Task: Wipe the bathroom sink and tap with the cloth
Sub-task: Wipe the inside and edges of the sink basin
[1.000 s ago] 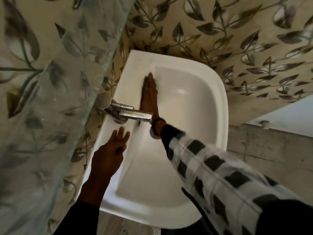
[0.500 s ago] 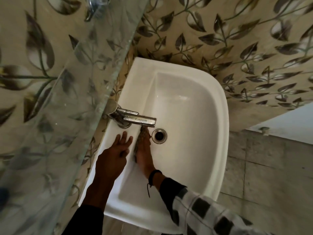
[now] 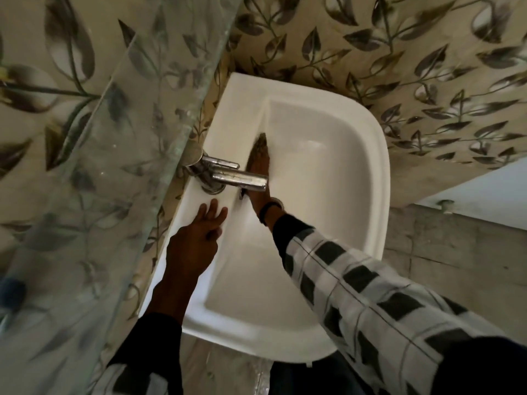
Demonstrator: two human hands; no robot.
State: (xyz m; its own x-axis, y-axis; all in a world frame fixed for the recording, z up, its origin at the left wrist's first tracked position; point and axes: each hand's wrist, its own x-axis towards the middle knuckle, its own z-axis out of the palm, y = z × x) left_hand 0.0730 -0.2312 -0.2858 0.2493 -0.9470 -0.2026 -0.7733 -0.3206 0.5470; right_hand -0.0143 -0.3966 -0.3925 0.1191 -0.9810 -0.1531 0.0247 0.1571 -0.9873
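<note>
Leaf-patterned wall (image 3: 370, 52) is backing the white sink (image 3: 356, 155). My right hand (image 3: 258, 169) is pressing flat, fingers straight, on the cloth (image 3: 261, 142) peeking past its fingertips, the tap (image 3: 239, 178) spout crossing above it. My left hand (image 3: 196, 240) is resting open on the rim alongside.

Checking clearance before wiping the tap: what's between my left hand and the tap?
Head view: only a bare strip of the ledge of the sink. The left hand rests on that ledge, just short of the base of the tap.

Leaf-patterned wall (image 3: 370, 38); glass panel (image 3: 137, 115); grey tiles (image 3: 456, 252).
</note>
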